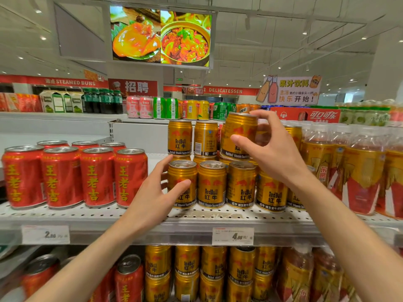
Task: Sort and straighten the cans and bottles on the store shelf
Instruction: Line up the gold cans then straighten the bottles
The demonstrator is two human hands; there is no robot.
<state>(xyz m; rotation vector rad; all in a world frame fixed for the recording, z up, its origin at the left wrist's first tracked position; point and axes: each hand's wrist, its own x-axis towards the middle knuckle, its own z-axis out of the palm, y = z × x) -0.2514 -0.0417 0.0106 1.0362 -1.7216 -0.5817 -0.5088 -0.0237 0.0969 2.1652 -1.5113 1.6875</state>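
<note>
Right hand (272, 153) grips a gold can (238, 136) by top and side, tilted, up on the second tier of the shelf (196, 216), at one o'clock from the left hand (157, 192). Left hand wraps the front-row can (182, 184), thumb across its face. Red cans (74, 175) stand at nine o'clock, bottles (359, 171) at three.

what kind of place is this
A supermarket drinks aisle: shelves of gold cans and red cans, price tags on the shelf edge, and a "DELICATESSEN" sign behind.
</note>
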